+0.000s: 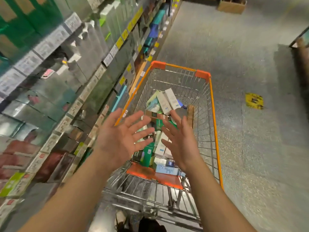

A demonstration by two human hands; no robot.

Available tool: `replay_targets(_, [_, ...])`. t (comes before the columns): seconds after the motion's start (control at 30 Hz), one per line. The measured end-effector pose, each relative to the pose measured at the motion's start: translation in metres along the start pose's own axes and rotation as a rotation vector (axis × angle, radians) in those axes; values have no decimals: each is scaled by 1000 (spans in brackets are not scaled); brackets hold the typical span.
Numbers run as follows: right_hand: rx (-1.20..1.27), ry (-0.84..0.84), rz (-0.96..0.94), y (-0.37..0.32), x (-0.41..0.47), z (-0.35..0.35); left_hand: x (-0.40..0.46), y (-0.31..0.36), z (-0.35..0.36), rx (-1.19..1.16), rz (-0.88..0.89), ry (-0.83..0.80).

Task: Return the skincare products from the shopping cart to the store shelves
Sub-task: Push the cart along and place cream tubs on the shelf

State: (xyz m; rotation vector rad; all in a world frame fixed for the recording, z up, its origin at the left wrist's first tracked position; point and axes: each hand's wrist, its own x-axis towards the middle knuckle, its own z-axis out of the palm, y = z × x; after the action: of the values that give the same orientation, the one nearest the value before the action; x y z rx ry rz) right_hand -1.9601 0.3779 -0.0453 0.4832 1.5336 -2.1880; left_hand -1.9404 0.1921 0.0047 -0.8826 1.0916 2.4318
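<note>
- Skincare products [164, 101] lie heaped in the shopping cart [215, 118], below and ahead of both hands.
- Left hand [122, 138] and right hand [179, 141] hover spread, palms up, holding nothing.
- Store shelves [93, 82] stand leftward, nearer the left hand.

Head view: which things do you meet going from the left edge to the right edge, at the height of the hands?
Store shelves → left hand → right hand → cart's orange side rail → grey floor.
</note>
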Motion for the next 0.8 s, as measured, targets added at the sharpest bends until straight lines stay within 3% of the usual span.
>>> replay_targets(0.1, [-65,57,34,14,39,-23,33,-11,3,-23,-45,29])
replay_targets(0.27, [-172,352,34,52,130,-65,90,-33,6,-20,-121,72])
replay_targets(0.4, [-298,479,-18,79,196,-76,128,-51,2,-35,-177,104])
replay_targets(0.6, [-875,479,-24,110,280,-104,171,-74,-9,-115,-202,170])
replay_targets(0.8, [-1213,411,-23,116,322,-134,198,-94,-21,-129,-253,228])
